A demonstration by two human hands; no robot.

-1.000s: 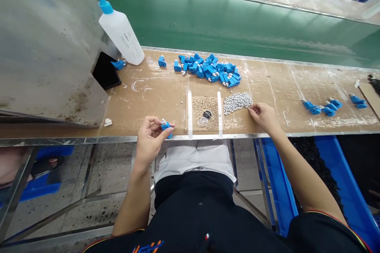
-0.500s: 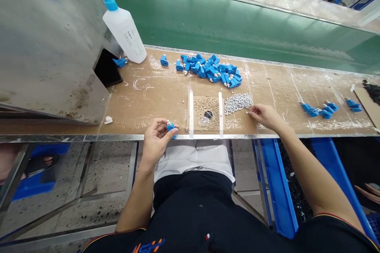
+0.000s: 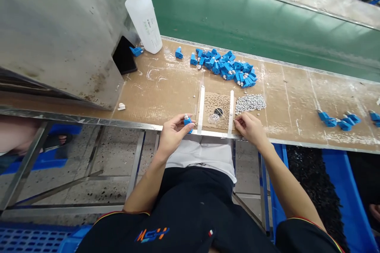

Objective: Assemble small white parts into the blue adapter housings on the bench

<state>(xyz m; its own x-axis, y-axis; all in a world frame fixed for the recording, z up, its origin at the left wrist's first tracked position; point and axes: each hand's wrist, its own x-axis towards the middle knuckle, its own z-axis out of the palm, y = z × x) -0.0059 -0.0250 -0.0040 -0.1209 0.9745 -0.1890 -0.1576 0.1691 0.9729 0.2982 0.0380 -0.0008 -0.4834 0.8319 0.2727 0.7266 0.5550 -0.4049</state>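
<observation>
My left hand point(image 3: 175, 132) pinches a small blue plastic part point(image 3: 188, 122) with a whitish tip pointing up, at the table's front edge. My right hand point(image 3: 249, 127) is closed, thumb and fingertips pressed together just right of a taped cardboard pad point(image 3: 209, 104); whatever they hold is too small to make out. A heap of small grey pieces point(image 3: 251, 102) lies just beyond that hand. On the pad rest a small black round dish point(image 3: 219, 112) with a thin stick across it and a clear round lid-like piece point(image 3: 213, 118).
Many blue parts point(image 3: 228, 67) are piled behind the pad, and several more point(image 3: 338, 120) lie to the right. A white squeeze bottle point(image 3: 145, 21) with a blue nozzle stands at left by a black phone-like slab point(image 3: 124, 57) and a metal box point(image 3: 62, 31). Behind runs a green belt point(image 3: 237, 19).
My right hand has moved left from the grey heap's right side to beside the pad. My left hand still grips the blue part, closer to the pad. The view has shifted.
</observation>
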